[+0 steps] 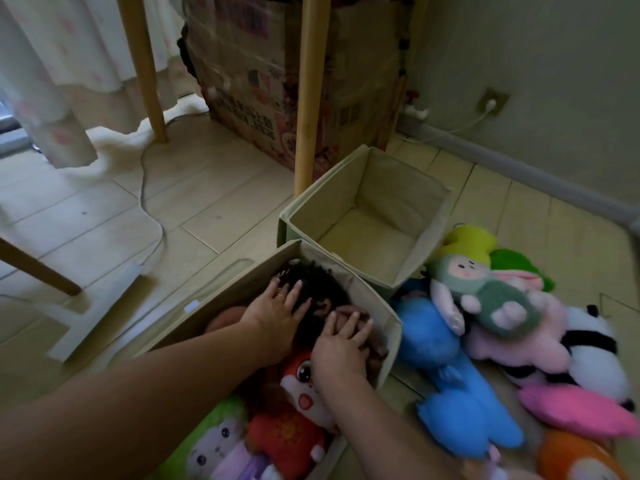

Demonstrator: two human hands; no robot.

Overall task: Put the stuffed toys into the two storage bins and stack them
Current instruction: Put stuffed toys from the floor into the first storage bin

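- Left hand (277, 317): fingers spread flat, pressing down on a dark curly-haired toy (311, 289) inside the near storage bin (388, 327); nothing grasped.
- Right hand (341, 348): fingers straight, pressing on the same toy, just beside the left hand.
- Near bin also holds a red fox toy (294, 410) and a pale round-faced toy (211, 448).
- Far storage bin (349, 202): upright on the floor, touching the near bin's far corner.
- Loose toys lie right of the bins: blue plush (453, 379), green-hooded doll (485, 292), panda (595, 348).
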